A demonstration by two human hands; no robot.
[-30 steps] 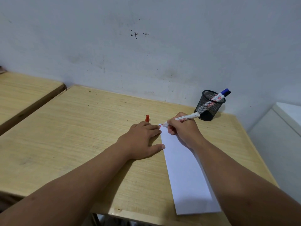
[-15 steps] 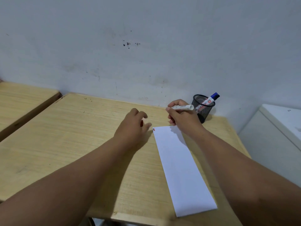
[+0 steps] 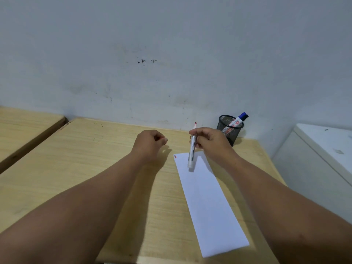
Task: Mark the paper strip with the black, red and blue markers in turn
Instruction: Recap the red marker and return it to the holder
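Head view shows the right hand [image 3: 211, 143] gripping the uncapped red marker [image 3: 192, 152] tip-up above the far end of the paper strip [image 3: 207, 202] near the counter's [image 3: 76, 168] right edge, the left hand [image 3: 150, 142] curled closed beside it, the blue marker [image 3: 238, 121] in the mesh cup [image 3: 229, 129] at the far right corner.

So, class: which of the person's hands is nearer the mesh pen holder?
Right. The right hand is just beside the mesh pen holder; the left hand is farther off, across the desk.
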